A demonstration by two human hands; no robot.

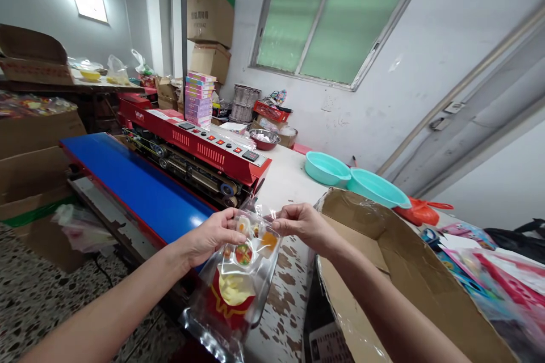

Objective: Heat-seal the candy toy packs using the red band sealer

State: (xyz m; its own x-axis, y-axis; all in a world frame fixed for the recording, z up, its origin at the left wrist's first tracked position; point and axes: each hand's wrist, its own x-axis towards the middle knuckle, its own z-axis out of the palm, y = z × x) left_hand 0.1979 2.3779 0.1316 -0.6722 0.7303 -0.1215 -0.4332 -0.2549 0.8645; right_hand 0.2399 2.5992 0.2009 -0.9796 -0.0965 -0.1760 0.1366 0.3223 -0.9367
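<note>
Between my two hands hangs a clear plastic bag with small colourful food-shaped pieces and a red and yellow fries-shaped piece inside. My left hand pinches its upper left side, thumb on top. At the upper right corner, my right hand grips the bag between thumb and fingers. The bag's top edge lies close to the near end of a red sealing machine, whose blue conveyor belt runs off to the left. The bag's lower end hangs tilted toward me.
An open cardboard box stands just right of my hands. Behind it are two turquoise basins and a red plastic bag. A stack of pink and purple boxes rises behind the machine, near a red bowl. More cartons sit at left.
</note>
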